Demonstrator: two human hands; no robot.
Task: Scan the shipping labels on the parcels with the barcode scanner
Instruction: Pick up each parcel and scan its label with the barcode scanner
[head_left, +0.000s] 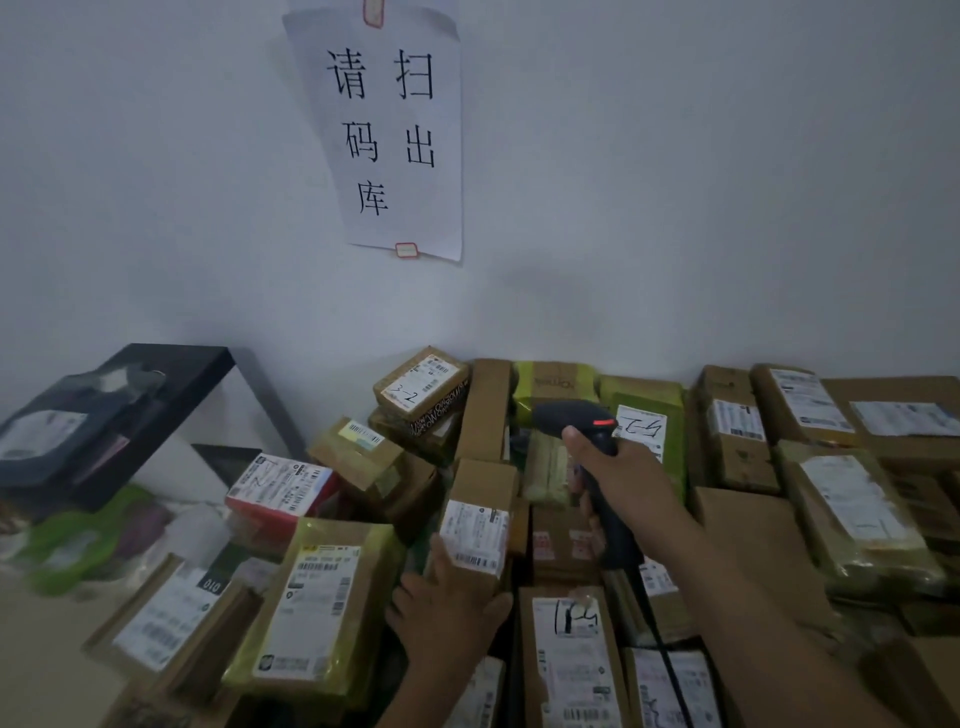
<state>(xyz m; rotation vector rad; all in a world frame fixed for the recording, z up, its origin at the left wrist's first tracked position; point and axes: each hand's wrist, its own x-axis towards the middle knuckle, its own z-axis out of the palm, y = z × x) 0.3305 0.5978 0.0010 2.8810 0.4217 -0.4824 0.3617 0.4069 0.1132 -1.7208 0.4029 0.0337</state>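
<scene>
My right hand grips the handle of a dark barcode scanner with a red strip on its head, held above the middle of the pile with its head pointing left. My left hand holds the near end of a narrow cardboard parcel that is tilted up. Its white shipping label faces me, with a barcode at its lower edge. The scanner's head is above and to the right of that label. A dark cable hangs from the scanner's handle.
Many cardboard parcels with white labels cover the table, among them a yellow-taped box, a red and white box and one marked 3-2. A black shelf stands at left. A paper sign hangs on the wall.
</scene>
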